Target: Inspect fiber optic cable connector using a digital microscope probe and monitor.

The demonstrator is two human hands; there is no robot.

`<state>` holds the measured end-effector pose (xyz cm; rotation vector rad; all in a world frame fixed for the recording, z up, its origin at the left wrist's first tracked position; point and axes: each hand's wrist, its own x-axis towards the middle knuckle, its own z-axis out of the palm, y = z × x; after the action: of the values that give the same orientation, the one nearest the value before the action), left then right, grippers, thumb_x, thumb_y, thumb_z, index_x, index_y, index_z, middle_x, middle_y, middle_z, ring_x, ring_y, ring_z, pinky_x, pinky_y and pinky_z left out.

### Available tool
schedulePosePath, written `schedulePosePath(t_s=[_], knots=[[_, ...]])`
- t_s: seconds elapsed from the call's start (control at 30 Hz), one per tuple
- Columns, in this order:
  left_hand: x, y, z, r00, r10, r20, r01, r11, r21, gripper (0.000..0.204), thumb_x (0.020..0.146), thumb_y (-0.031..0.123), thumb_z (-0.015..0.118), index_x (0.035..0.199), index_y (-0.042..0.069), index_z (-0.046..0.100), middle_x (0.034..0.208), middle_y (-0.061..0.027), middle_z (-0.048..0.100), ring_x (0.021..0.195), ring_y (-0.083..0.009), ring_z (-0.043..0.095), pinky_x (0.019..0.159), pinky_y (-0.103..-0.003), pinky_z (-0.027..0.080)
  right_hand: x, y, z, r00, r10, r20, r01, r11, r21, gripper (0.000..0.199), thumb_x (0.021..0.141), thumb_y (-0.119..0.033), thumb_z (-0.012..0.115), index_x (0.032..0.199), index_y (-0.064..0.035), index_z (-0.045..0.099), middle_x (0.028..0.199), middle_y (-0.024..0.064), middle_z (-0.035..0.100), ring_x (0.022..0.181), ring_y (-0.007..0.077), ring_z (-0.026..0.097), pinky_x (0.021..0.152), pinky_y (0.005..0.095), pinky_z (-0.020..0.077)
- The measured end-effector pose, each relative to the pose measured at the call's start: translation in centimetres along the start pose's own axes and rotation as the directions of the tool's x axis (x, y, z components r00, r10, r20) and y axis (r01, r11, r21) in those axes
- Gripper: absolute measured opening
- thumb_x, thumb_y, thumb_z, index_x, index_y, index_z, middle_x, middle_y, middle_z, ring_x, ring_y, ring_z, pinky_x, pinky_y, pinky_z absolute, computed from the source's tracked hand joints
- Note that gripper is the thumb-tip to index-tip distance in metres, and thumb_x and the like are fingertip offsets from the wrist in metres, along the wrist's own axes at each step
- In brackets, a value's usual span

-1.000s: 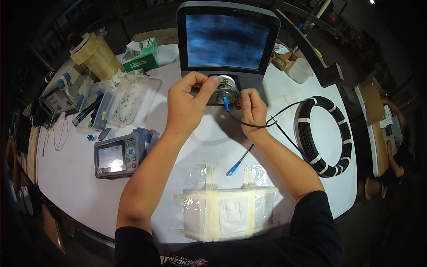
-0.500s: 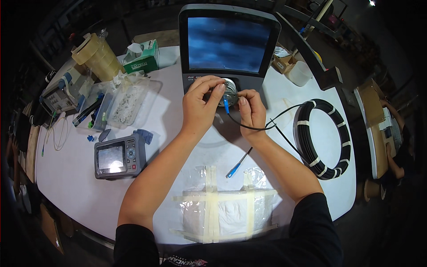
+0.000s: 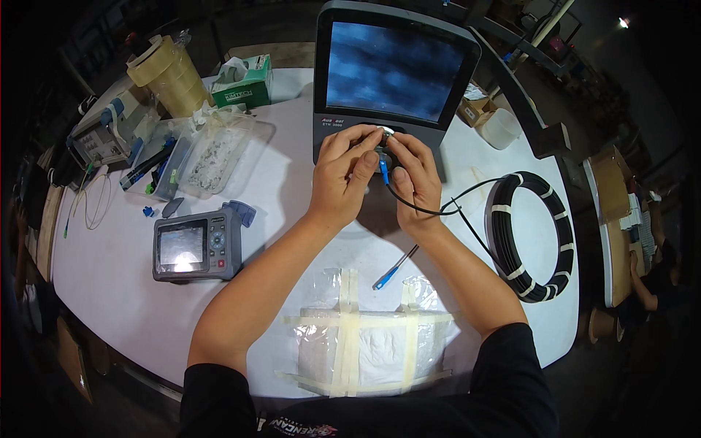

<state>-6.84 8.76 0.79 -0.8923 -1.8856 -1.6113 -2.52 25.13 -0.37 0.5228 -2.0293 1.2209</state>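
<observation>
Right up at the monitor (image 3: 395,73), seemingly adjusting the metal fixture (image 3: 385,132) before it with left hand (image 3: 342,175) and right hand (image 3: 418,175), fingertips bunched there, exact grip impossible to tell. Blue connector (image 3: 383,172) there too. Probably calling next for fine, steady pressure.

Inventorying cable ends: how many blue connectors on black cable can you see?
2. One blue connector is between the left hand and right hand; a second blue connector lies on the table, nearer the wearer. Others may be hidden.
</observation>
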Motion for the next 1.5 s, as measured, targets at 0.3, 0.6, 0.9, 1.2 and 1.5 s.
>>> schedulePosePath(t_s=[0.3,0.6,0.9,1.2,1.5], knots=[[-0.2,0.2,0.2,0.998,0.058,-0.017,-0.057,0.997,0.044,0.041,0.104,0.035,0.065,0.129,0.003,0.074,0.130,-0.0095,0.069,0.116,-0.0277,0.060,0.097,-0.036,0.051,0.3,-0.3,-0.3,0.999,-0.047,0.011,0.048,0.996,-0.076,0.040,0.102,-0.016,0.062,0.140,-0.0013,0.064,0.142,0.0183,0.057,0.127,0.0339,0.055,0.107,0.0412,0.0470],[-0.3,0.1,0.1,0.988,0.155,-0.010,-0.151,0.976,0.154,0.043,0.104,0.037,0.065,0.128,0.003,0.074,0.130,-0.0105,0.069,0.117,-0.0304,0.061,0.092,-0.037,0.055,0.3,-0.1,-0.2,0.998,-0.059,0.035,0.063,0.990,-0.128,0.043,0.104,-0.021,0.060,0.141,0.0012,0.060,0.140,0.0198,0.055,0.126,0.0349,0.056,0.107,0.0415,0.0474],[-0.3,-0.4,-0.3,0.975,0.221,0.017,-0.220,0.959,0.179,0.045,0.103,0.037,0.064,0.130,0.003,0.072,0.132,-0.0131,0.069,0.119,-0.0344,0.062,0.102,-0.042,0.050,0.5,-0.1,0.0,0.997,-0.073,0.039,0.077,0.990,-0.117,0.045,0.106,-0.022,0.058,0.144,0.0029,0.057,0.140,0.0218,0.054,0.123,0.0345,0.059,0.104,0.0404,0.0491],[-0.4,-0.6,-0.2,0.990,0.144,0.002,-0.143,0.983,0.118,0.040,0.104,0.033,0.061,0.129,0.002,0.066,0.133,-0.0138,0.068,0.121,-0.0345,0.062,0.105,-0.042,0.048,-0.4,1.5,0.2,0.985,0.122,-0.125,-0.121,0.993,0.015,0.023,0.109,-0.023,0.056,0.107,-0.0002,0.059,0.101,0.0119,0.063,0.085,0.0210,0.060,0.078,0.0329,0.0496],[-0.3,-0.7,-0.1,0.991,0.130,0.007,-0.130,0.985,0.111,0.038,0.104,0.031,0.061,0.129,0.003,0.067,0.134,-0.0131,0.067,0.121,-0.0340,0.061,0.105,-0.042,0.048,-0.1,1.6,0.1,0.976,0.190,-0.110,-0.182,0.981,0.071,0.032,0.111,-0.025,0.056,0.091,0.0002,0.059,0.084,0.0078,0.059,0.071,0.0178,0.055,0.066,0.0315,0.0456]])
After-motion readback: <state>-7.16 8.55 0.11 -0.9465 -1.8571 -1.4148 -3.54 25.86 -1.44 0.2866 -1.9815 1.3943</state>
